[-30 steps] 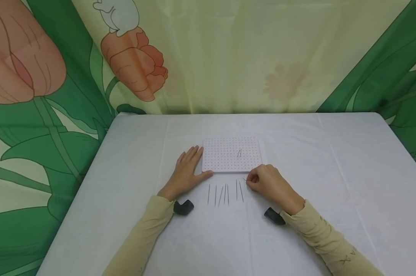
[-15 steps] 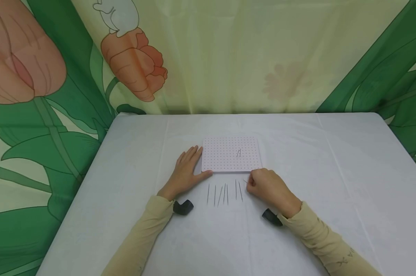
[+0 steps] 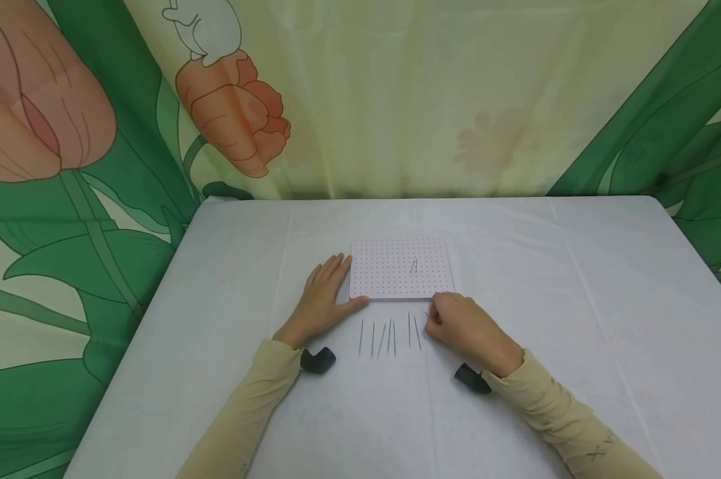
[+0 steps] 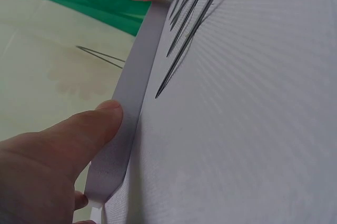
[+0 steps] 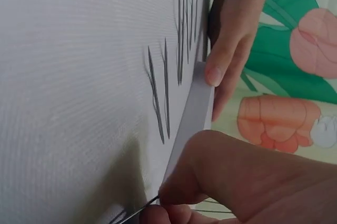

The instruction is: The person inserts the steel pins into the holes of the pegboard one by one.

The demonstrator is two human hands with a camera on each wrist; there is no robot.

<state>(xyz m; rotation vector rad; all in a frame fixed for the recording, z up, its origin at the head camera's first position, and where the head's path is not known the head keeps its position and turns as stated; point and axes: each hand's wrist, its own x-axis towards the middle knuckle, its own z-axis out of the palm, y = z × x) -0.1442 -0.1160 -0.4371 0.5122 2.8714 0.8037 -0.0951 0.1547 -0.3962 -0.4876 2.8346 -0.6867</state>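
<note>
A white board (image 3: 375, 269) with rows of small holes lies on the table. Two thin dark needles (image 3: 414, 266) stand in it, right of its middle. My left hand (image 3: 321, 299) lies along the board's left side with fingers extended, the thumb against its front edge. Close to the board's front right corner, my right hand (image 3: 465, 326) pinches a needle (image 5: 141, 210) between thumb and fingertips; most of that needle is hidden in the head view. Several more needles (image 3: 389, 338) lie on the cloth before the board, spaced in a rough row pointing away from me.
A white cloth (image 3: 546, 266) covers the table. Behind it hangs a printed curtain (image 3: 396, 100) with flowers and a carrot. Black wrist devices (image 3: 318, 360) sit at both sleeve cuffs.
My right hand has turned and lowered slightly at the board's front right corner, its fingers curling further around the needle. The left hand, the board and the lying needles look the same.
</note>
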